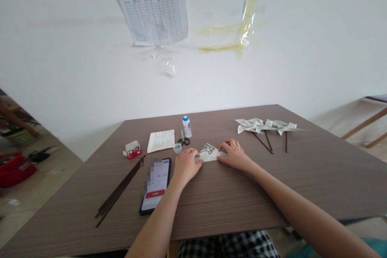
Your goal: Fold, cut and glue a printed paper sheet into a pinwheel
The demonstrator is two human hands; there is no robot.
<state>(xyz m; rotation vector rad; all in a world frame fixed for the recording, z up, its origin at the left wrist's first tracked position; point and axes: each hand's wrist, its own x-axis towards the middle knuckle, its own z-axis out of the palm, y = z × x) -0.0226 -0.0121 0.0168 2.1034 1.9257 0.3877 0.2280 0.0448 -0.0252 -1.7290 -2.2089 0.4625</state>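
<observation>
A small printed sheet of paper (209, 152) lies folded on the brown table (302, 185). My left hand (186, 165) presses down on its left corner, fingers together and flat. My right hand (232, 155) presses its right edge with the fingertips. Both hands rest on the tabletop and partly cover the paper.
A phone (155, 185) lies by my left wrist, with dark sticks (119, 191) to its left. Behind are a small red box (132, 150), a stack of printed paper (161, 140), scissors (183, 139), a glue bottle (187, 126) and a cap (177, 148). Paper pinwheels on sticks (266, 127) lie far right.
</observation>
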